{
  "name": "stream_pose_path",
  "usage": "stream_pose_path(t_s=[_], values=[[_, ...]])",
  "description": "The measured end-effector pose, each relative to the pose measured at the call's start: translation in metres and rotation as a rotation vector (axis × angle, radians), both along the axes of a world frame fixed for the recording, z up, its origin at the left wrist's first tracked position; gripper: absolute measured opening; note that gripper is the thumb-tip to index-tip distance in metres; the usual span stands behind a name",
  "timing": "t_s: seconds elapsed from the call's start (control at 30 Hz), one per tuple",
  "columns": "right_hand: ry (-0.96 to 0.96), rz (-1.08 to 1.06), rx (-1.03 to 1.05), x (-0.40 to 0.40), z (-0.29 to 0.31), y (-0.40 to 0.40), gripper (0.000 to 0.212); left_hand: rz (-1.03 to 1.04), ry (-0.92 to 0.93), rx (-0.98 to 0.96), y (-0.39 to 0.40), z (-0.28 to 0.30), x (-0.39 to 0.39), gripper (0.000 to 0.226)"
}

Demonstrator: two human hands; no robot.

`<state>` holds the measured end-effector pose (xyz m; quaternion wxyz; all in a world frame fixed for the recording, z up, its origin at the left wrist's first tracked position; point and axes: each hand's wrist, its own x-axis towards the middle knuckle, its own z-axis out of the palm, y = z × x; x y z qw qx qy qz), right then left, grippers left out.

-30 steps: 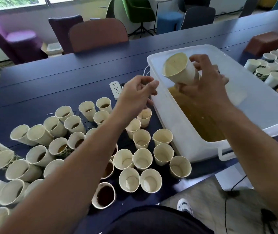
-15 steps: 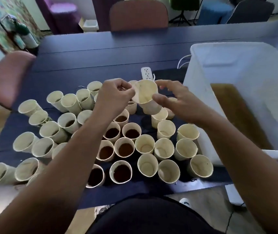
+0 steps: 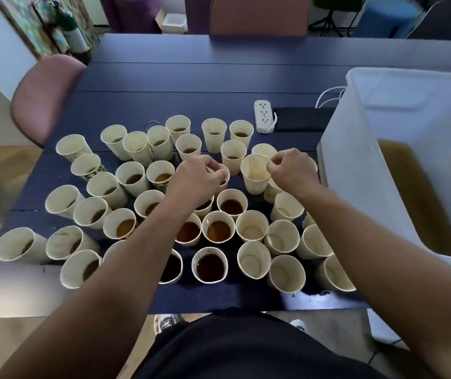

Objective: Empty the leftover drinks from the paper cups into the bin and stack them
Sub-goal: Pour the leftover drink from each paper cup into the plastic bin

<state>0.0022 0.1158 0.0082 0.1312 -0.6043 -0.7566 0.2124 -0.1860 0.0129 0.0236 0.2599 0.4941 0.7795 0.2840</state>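
Emptied cup point(image 3: 255, 170) lowered among cups, right hand point(image 3: 291, 170) pinching

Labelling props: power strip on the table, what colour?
White power strip, clearest in the head view.

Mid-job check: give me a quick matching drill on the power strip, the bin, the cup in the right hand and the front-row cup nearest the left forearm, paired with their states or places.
Things:
1. power strip
2. bin
3. cup pinched at the rim by the right hand
4. front-row cup nearest the left forearm

States or places:
A. full of dark drink
B. holds a pool of brown liquid
C. drained, only stains inside
D. lies flat behind the cups, beside a black pad

Pairs: 1-D, 2-B, 3-C, 4-A
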Motion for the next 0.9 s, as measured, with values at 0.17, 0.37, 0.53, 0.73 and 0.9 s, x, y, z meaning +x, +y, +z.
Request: stream_pose_path(t_s=[0.17, 0.37, 0.53, 0.73, 0.9], values=[[-0.054, -0.015, -0.079, -0.011, -0.017, 0.002, 0.022, -0.04, 0.078, -0.144, -0.001, -0.015, -0.004, 0.011], [-0.154, 0.002, -0.162, -0.011, -0.024, 0.002, 0.022, -0.095, 0.17, -0.299, 0.007, -0.025, -0.004, 0.021], [-0.107, -0.009, -0.128, 0.001, -0.014, 0.002, 0.036, -0.171, 0.355, -0.397, 0.019, -0.034, 0.002, 0.027], [-0.022, -0.007, -0.062, 0.017, -0.003, -0.003, 0.036, -0.333, 0.55, -0.453, 0.032, -0.039, 0.009, 0.024], [0.027, 0.004, -0.064, 0.028, -0.001, -0.015, 0.027, -0.333, 0.623, -0.418, 0.033, -0.048, 0.015, 0.012]])
